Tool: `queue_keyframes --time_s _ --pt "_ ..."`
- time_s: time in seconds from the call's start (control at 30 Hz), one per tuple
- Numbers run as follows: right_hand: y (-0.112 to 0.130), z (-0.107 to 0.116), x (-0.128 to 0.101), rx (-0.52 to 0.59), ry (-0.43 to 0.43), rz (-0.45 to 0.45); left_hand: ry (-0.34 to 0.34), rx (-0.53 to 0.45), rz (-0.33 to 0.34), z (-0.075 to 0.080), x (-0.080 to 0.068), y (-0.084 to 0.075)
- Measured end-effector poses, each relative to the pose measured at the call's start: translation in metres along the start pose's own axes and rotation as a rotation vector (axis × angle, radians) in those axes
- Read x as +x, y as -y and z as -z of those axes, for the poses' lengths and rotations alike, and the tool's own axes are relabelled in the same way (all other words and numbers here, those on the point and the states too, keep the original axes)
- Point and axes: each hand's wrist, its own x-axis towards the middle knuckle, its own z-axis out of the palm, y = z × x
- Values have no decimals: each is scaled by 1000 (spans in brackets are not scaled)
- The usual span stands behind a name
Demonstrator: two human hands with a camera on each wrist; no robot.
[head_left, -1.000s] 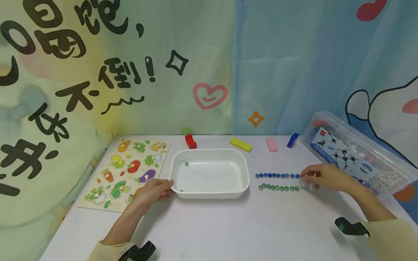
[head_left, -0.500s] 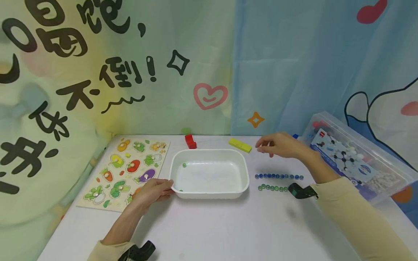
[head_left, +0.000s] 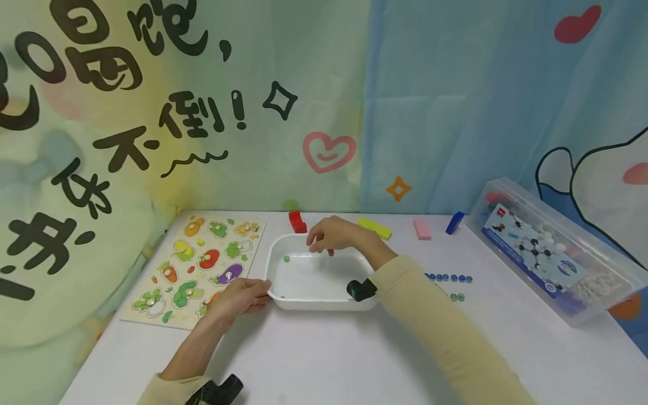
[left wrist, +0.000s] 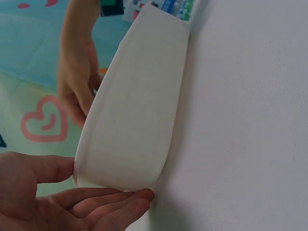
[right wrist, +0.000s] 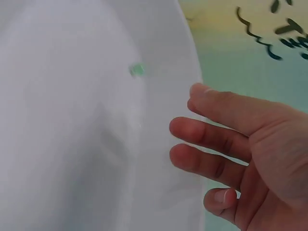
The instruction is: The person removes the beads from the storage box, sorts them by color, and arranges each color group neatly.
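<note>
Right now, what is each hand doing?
Left hand: open, fingers resting against the white tray.
Right hand: over the tray; whether it holds anything cannot be told.

Right hand hovers over white tray; left hand steadies it.

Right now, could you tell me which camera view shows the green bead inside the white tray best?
The right wrist view: the green bead lies large and unobstructed on the white tray floor. The head view shows it tiny; the left wrist view shows only the tray's outer wall.
</note>
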Motion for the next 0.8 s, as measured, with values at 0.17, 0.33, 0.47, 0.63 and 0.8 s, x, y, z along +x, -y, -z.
queue_keyframes --time_s 0.17,0.33,0.47,0.63,0.8 --pt "17 -21 26 -7 43 -28 -2 4 6 1 0 1" --pt "25 -32 40 -21 77 -74 -2 10 2 0 1 0" --pt "25 -36 45 -25 84 -91 -6 8 6 -1 2 0" --pt "25 -36 47 -61 71 -85 -8 6 -7 0 2 0" --pt "26 -36 45 -125 54 -107 -11 7 -5 0 2 0"
